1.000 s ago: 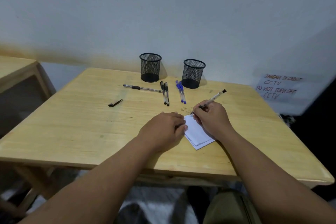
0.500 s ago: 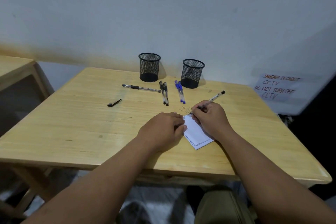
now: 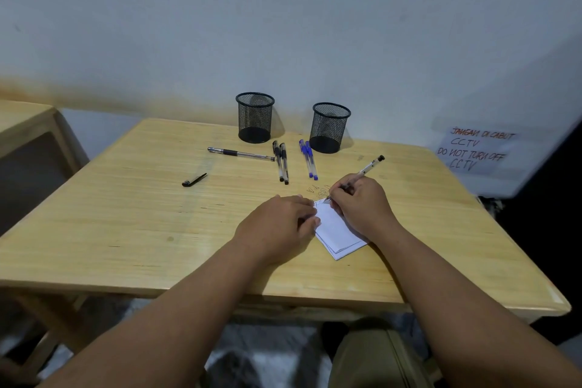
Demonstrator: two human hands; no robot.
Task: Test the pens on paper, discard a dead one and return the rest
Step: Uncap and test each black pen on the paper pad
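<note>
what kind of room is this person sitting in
Probably an office or classroom: plain wooden table, two mesh pen cups, and a handwritten wall notice saying not to turn off the CCTV.

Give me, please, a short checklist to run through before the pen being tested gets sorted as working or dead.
1. Right hand grips the pen: ok.
2. Tip on the paper: ok.
3. Left hand steadies the paper: ok.
4. Fresh ink mark visible: cannot tell.
5. Both mesh cups upright and reachable: ok.
6. Loose cap at hand on the table: ok.
</note>
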